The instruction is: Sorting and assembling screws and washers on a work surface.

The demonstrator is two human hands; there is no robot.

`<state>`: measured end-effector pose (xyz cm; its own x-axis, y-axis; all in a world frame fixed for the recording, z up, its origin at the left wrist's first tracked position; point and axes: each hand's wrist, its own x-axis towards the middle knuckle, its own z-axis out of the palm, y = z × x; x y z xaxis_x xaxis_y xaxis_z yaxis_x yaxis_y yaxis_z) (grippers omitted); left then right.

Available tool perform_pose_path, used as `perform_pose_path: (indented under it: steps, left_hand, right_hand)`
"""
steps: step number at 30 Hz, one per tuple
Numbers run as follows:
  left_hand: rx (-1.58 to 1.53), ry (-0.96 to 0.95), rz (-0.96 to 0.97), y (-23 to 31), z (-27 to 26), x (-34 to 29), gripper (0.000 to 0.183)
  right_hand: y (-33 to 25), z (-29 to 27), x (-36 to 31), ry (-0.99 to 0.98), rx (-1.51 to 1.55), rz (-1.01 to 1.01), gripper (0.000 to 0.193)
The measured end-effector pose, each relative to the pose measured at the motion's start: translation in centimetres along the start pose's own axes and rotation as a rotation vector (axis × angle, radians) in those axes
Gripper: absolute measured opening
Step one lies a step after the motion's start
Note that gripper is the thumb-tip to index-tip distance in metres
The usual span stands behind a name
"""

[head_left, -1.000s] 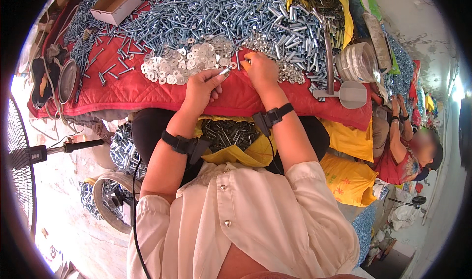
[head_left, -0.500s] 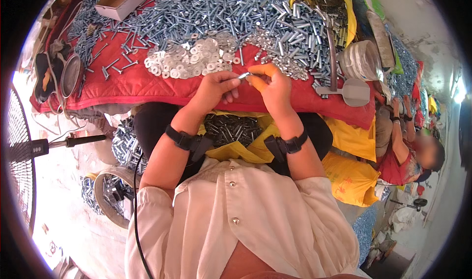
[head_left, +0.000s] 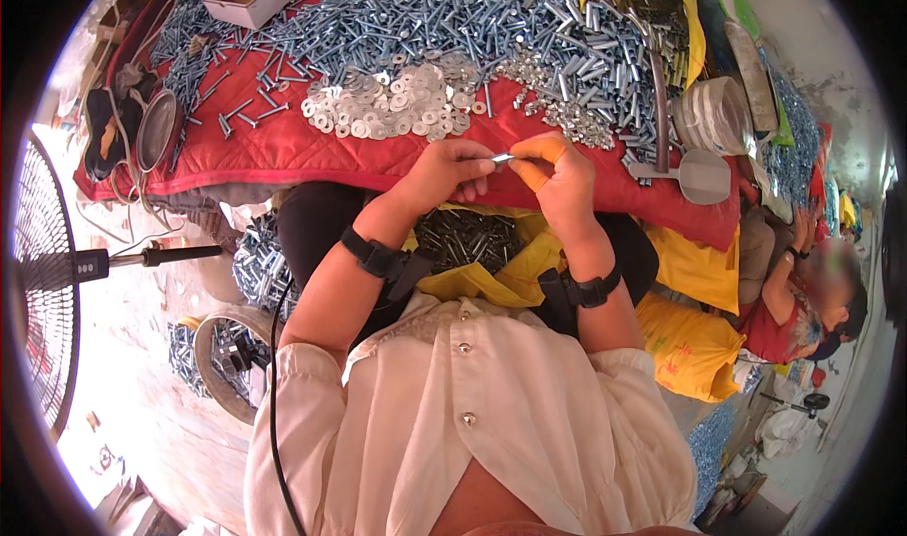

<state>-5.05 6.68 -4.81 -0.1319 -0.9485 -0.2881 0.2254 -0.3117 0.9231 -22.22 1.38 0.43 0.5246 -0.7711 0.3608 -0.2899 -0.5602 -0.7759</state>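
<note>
In front of my chest, both hands meet at a short silver metal piece (head_left: 502, 158), too small and bright to name exactly. My left hand (head_left: 451, 172) is closed, pinching its left end between thumb and fingertips. My right hand (head_left: 564, 182), with orange coverings on thumb and forefinger, pinches the right end. Just beyond the hands lies a heap of flat round washers (head_left: 397, 102) on a red quilted cloth (head_left: 274, 158). Small shiny nuts (head_left: 567, 120) are scattered to the right of them. Behind spreads a large pile of bolts (head_left: 425, 26) with metal sleeves (head_left: 605, 54) at its right.
An open cardboard box (head_left: 255, 12) sits on the pile at far left. A scoop (head_left: 704, 177) and a white tub (head_left: 713, 116) are at right. A yellow bag of dark bolts (head_left: 463, 238) lies between my knees. A fan (head_left: 47, 286) stands left; another person (head_left: 789, 300) sits right.
The whole view has shifted, so the scene sits slightly further right. My hands still pinch the metal piece between them; it now lies at a flatter angle.
</note>
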Motion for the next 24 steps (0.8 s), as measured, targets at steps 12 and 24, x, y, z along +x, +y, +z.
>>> perform_pose_path:
  steps: [12,24]
  left_hand:
    - [0.043,-0.044,-0.012,-0.6,0.4,0.4,0.018]
    - [-0.114,-0.050,0.062,0.1,0.4,0.2,0.019]
  right_hand:
    - [1.5,0.2,-1.1,0.067,-0.016,0.173,0.013]
    - [3.0,0.4,-1.5,-0.072,0.850,0.270,0.064]
